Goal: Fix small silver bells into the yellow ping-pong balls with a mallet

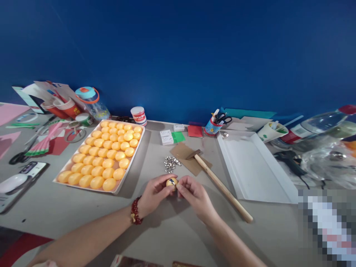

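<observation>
Between my fingers is a small orange ball [171, 182] with shiny silver pieces on its upper surface. My left hand [156, 190] grips it from the left, thumb in front and fingers behind; red beads circle that wrist. My right hand [195, 194] is closed in a pinch against the ball's right side, and what its fingertips hold is too small to make out. Just beyond my hands lies a pile of small silver thumbtacks [171, 163]. A wooden-handled hammer [222, 187] rests to the right, its head on a brown paper sheet [180, 157].
At the left, a shallow tray [120, 185] holds rows of orange balls. A white tray [258, 174] stands at the right with one silver-covered ball [224, 135] in its far corner. Small white boxes [167, 137] and a pen cup with scissors [213, 128] line the back.
</observation>
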`<state>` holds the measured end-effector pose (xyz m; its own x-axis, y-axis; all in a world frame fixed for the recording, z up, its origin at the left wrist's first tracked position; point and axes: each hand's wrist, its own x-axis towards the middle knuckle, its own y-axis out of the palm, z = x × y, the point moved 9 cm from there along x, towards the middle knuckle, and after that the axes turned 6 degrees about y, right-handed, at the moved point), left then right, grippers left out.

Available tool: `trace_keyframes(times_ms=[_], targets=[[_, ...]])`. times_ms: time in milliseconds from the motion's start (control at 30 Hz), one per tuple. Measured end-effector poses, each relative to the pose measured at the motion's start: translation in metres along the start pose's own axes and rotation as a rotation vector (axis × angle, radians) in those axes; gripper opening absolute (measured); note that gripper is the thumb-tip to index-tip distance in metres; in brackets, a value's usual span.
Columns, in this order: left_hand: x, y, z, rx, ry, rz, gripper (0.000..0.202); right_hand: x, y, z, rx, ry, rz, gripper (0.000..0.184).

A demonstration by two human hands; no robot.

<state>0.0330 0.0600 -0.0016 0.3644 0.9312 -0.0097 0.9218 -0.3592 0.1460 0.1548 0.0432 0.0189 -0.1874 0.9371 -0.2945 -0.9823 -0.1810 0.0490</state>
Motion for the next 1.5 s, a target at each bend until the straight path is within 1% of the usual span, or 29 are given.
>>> trace_keyframes(times_ms=[133,267,367,633,700,767,833,900,1000,1033,1067,1133,1233,1333,1433,1500], targets=[[0.0,0.001,-0.001,0.011,0.003,0.005,0.039,0.001,-0.001,0.0,-0.01,-0.009,-0.012,0.036],[0.0,0.002,0.001,-0.023,-0.016,0.014,0.038,0.002,-0.001,-0.002,-0.035,-0.009,0.031,0.034],[0.0,0.003,0.003,-0.026,-0.019,0.018,0.037,0.003,-0.003,-0.002,-0.059,-0.012,0.027,0.034],[-0.001,0.005,0.001,-0.1,-0.003,0.055,0.036,-0.001,-0.003,-0.001,-0.039,-0.003,0.036,0.031],[-0.001,0.005,0.0,-0.14,-0.001,0.067,0.035,-0.002,-0.006,0.001,-0.058,-0.016,0.017,0.03],[0.0,0.005,0.0,-0.171,-0.004,0.081,0.034,-0.003,-0.015,0.005,-0.101,-0.046,-0.039,0.029],[-0.001,0.004,0.0,-0.194,-0.01,0.101,0.033,-0.002,-0.033,0.011,-0.194,-0.094,-0.143,0.028],[-0.001,0.004,0.002,-0.227,-0.013,0.12,0.033,-0.002,-0.055,0.021,-0.369,-0.156,-0.268,0.024],[-0.001,0.001,0.003,-0.261,-0.005,0.121,0.034,-0.003,-0.084,0.037,-0.794,-0.234,-0.452,0.017],[-0.001,-0.001,0.003,-0.265,-0.001,0.114,0.034,-0.003,-0.09,0.04,-0.951,-0.254,-0.488,0.016],[-0.001,-0.002,0.003,-0.266,0.002,0.106,0.034,-0.002,-0.094,0.04,-1.088,-0.254,-0.493,0.018],[0.0,-0.005,0.003,-0.261,-0.003,0.084,0.033,0.001,-0.101,0.033,-1.279,-0.207,-0.486,0.025],[0.001,-0.008,0.0,-0.251,-0.002,0.054,0.033,0.005,-0.109,0.021,-1.393,-0.145,-0.486,0.029],[0.003,-0.009,-0.004,-0.258,0.028,0.041,0.035,0.007,-0.111,0.019,-1.419,-0.151,-0.519,0.029],[0.004,-0.01,-0.006,-0.264,0.05,0.021,0.03,0.005,-0.11,0.026,-1.397,-0.196,-0.55,0.031],[0.005,-0.013,-0.006,-0.256,0.059,-0.005,0.026,0.0,-0.108,0.036,-1.341,-0.243,-0.573,0.031]])
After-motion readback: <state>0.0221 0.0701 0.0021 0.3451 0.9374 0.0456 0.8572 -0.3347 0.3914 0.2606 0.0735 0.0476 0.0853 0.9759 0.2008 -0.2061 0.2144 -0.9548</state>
